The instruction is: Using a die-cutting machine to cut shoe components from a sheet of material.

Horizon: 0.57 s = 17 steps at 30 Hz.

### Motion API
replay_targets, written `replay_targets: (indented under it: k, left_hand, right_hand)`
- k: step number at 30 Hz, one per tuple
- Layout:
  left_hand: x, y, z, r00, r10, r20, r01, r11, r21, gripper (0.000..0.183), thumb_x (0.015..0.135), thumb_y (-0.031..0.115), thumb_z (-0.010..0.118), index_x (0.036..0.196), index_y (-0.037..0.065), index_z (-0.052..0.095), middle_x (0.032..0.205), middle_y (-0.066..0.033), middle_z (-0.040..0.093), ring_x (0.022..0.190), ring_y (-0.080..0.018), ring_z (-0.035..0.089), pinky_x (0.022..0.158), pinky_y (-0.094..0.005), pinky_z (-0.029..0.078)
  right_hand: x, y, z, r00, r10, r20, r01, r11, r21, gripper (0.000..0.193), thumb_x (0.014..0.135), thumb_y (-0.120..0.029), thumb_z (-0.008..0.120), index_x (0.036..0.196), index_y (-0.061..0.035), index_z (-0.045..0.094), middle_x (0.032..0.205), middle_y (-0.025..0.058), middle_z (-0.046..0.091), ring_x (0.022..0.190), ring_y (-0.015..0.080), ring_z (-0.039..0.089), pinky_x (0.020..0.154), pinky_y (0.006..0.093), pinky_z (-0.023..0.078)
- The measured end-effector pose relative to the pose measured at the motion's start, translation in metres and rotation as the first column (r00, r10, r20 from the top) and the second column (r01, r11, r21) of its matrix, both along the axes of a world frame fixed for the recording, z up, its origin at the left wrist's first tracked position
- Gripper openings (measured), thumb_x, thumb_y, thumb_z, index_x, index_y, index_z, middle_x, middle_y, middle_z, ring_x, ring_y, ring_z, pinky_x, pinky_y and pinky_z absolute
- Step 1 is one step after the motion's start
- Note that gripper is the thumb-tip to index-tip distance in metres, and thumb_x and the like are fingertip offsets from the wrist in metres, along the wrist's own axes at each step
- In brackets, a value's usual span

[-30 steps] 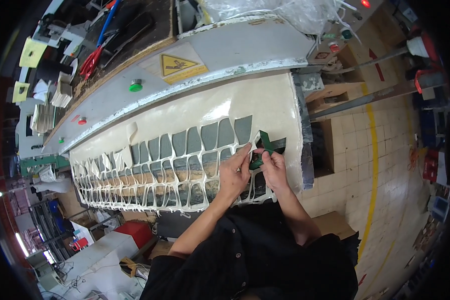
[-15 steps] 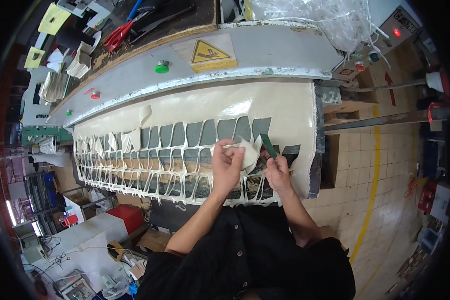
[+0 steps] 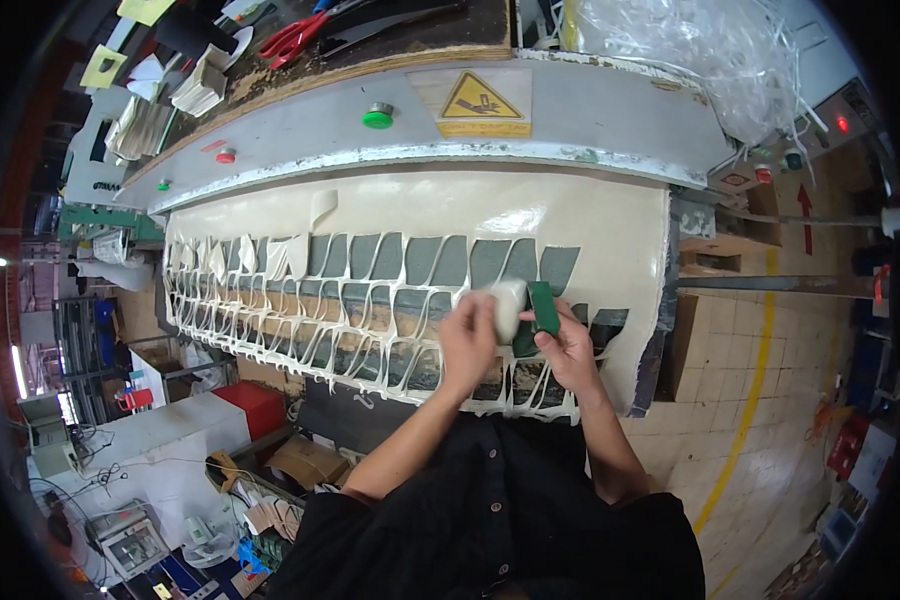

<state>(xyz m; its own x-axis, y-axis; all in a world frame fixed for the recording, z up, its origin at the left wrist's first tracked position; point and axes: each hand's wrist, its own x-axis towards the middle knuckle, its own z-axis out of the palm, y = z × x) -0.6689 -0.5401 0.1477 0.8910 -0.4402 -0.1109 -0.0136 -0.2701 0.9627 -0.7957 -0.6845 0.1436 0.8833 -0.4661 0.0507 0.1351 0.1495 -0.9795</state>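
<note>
A cream sheet [image 3: 420,200] lies over a dark board, with rows of cut-out openings that leave thin strips like a net. My right hand [image 3: 570,350] is closed on a green cutting die [image 3: 544,308], its band standing up over the sheet's right part. Next to it my left hand [image 3: 468,335], a little smeared by motion, pinches a small stack of cream cut pieces [image 3: 510,305] close to the die's left side. Several loose cream pieces [image 3: 287,258] stand up or curl at the sheet's left part.
Beyond the sheet runs a grey press beam [image 3: 300,125] with a green button [image 3: 377,117] and a yellow warning sign [image 3: 484,100]. Red-handled scissors [image 3: 292,42] lie on the shelf above. A clear plastic bag [image 3: 690,60] sits at the far right, and a metal bar [image 3: 770,285] juts out right.
The view has shifted, so the sheet appears farther right. My right hand has turned the green die more upright, and my left hand has moved with the cream pieces beside it.
</note>
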Motion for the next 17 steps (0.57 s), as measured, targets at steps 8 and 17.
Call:
replay_targets:
  k: [8, 17]
  left_hand:
    - [0.250, 0.131, -0.062, 0.847, 0.337, 0.411, -0.452, 0.864, 0.223, 0.029, 0.105, 0.027, 0.071, 0.113, -0.001, 0.072, 0.071, -0.0086, 0.065, 0.063, -0.0168, 0.057, 0.061, -0.0363, 0.047]
    - [0.211, 0.098, -0.057, 0.562, 0.084, 0.823, -0.553, 0.778, 0.298, 0.055, 0.091, 0.028, 0.084, 0.137, 0.003, 0.067, 0.133, -0.0263, 0.066, 0.120, -0.0457, 0.062, 0.106, -0.0541, 0.048]
  right_hand:
    - [0.006, -0.051, 0.006, 0.734, -0.630, -0.253, 0.351, 0.671, -0.653, 0.046, 0.076, -0.031, 0.099, 0.101, 0.0015, 0.079, 0.097, 0.0135, 0.068, 0.088, 0.0301, 0.069, 0.080, 0.0390, 0.056]
    - [-0.004, -0.083, -0.028, 0.690, -0.554, -0.466, 0.022, 0.659, -0.752, 0.074, 0.082, -0.047, 0.092, 0.135, -0.0013, 0.070, 0.131, 0.0203, 0.059, 0.119, 0.0387, 0.063, 0.101, 0.0460, 0.054]
